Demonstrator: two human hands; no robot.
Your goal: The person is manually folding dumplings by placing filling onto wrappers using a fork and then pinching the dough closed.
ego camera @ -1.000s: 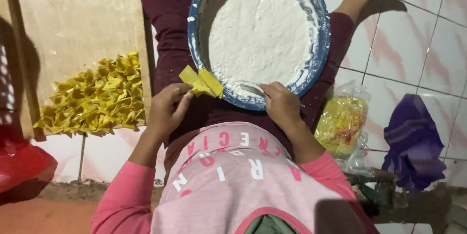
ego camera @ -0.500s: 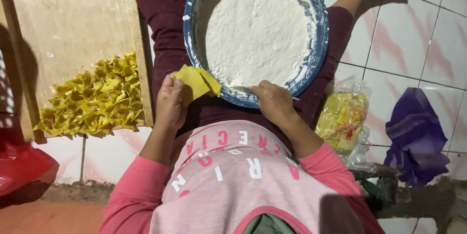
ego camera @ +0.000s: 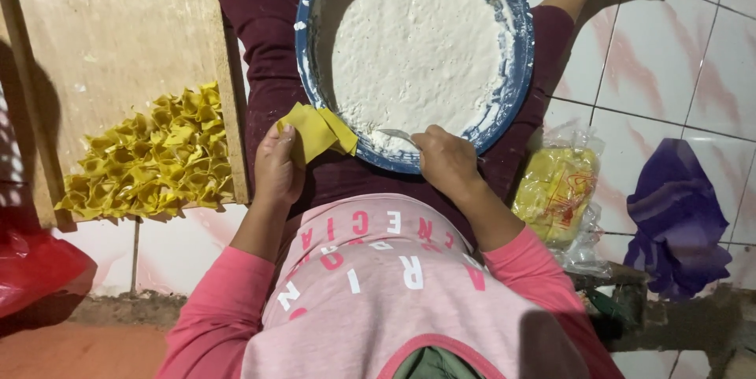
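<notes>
One yellow wrapper (ego camera: 316, 132) is pinched by the fingers of the left hand (ego camera: 277, 165) just beside the rim of the single blue basin (ego camera: 516, 72); it is thin, folded and limp. A spoon (ego camera: 394, 136) (only partly seen) is gripped by the curled fingers of the right hand (ego camera: 446, 160) in the white filling (ego camera: 417, 40). One heap of folded dumplings (ego camera: 150, 157) is seen on the wooden board (ego camera: 110, 25).

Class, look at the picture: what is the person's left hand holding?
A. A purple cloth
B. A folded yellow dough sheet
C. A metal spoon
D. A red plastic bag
B: the left hand pinches a folded yellow dough sheet beside the rim of the round blue basin of white paste.
</notes>
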